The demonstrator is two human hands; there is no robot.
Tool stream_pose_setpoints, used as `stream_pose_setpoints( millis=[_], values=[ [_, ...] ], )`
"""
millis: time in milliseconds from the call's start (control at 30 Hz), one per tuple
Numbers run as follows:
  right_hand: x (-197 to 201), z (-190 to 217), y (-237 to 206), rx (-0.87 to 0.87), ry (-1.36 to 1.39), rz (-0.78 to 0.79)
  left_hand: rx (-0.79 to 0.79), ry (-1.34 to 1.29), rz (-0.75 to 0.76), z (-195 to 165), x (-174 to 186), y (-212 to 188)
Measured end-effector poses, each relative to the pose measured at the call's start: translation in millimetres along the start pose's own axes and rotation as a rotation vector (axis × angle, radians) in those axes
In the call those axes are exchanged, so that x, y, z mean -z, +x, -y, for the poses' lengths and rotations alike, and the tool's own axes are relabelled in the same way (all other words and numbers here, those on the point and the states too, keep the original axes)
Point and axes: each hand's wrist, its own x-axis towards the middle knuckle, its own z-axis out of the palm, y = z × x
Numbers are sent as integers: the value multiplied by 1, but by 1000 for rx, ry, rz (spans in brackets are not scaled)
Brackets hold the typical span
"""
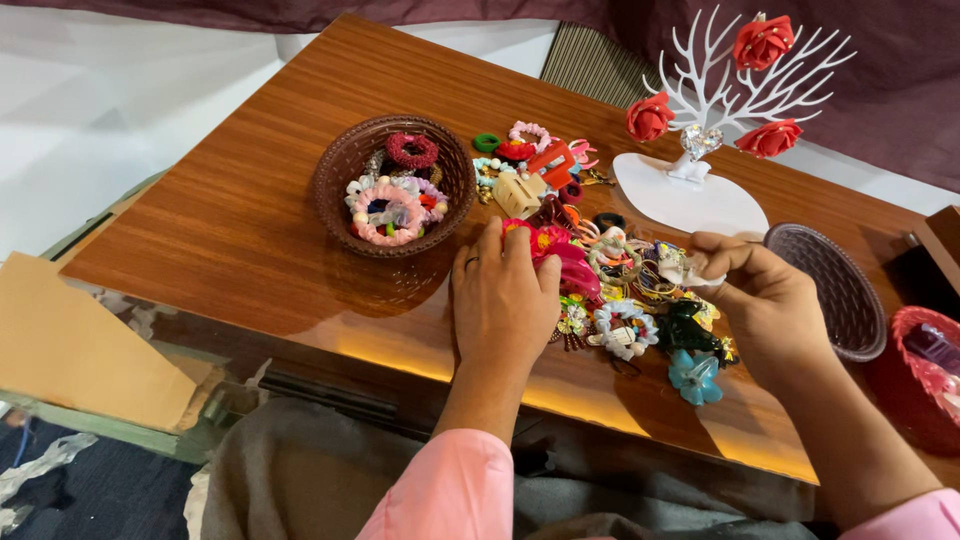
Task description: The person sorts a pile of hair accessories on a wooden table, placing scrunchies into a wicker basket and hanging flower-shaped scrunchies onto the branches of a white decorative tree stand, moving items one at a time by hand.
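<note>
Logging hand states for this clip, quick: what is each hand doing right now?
Left hand: palm down, fingers on the pink hair accessory in the pile; grip cannot be told.
Right hand: pinching a small white piece.

White tree-shaped stand [700, 150] bearing red fabric roses [764, 42] sits near the table's [250, 220] far edge. Empty dark basket [835, 290] and red basket [925, 360] occupy the right edge.

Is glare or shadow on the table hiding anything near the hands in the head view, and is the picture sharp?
Head view: a warm glare band runs along the table's near edge, below the left hand; soft shadows fall under both hands, the right hand too; the pile of hair accessories stays readable, evenly lit; the white tree stand looks slightly bright, not blown out; focus is fair throughout.
</note>
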Motion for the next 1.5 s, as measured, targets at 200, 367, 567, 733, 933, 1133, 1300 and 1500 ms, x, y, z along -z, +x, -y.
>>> stream_pose_setpoints(
  millis=[200, 367, 567, 733, 933, 1133, 1300, 1500],
  values=[
    [-5, -10, -10, 40, 157, 6, -145, -23, -224, -5, 5, -3],
    [-10, -5, -19, -56, 617, 127, -217, -244, -212, -43, 1, -21],
    [-24, 15, -30, -323, 783, 245, 8, -696, 27, -87, -18, -21],
    [-16, 13, -34, -387, 744, 313, 223, -731, 197, -88, -22, -10],
    [10, -3, -24, -474, 830, 321, 170, -617, 372, -76, -19, -4],
    [14, -6, -39, -476, 758, 350, 177, -637, 568, -71, -7, -9],
    [7, -2, -51, -598, 862, 320, 265, -719, 668, -71, 4, -12],
    [13, -14, -48, -496, 698, 275, 183, -655, 635, -76, -2, -1]
  ],
)
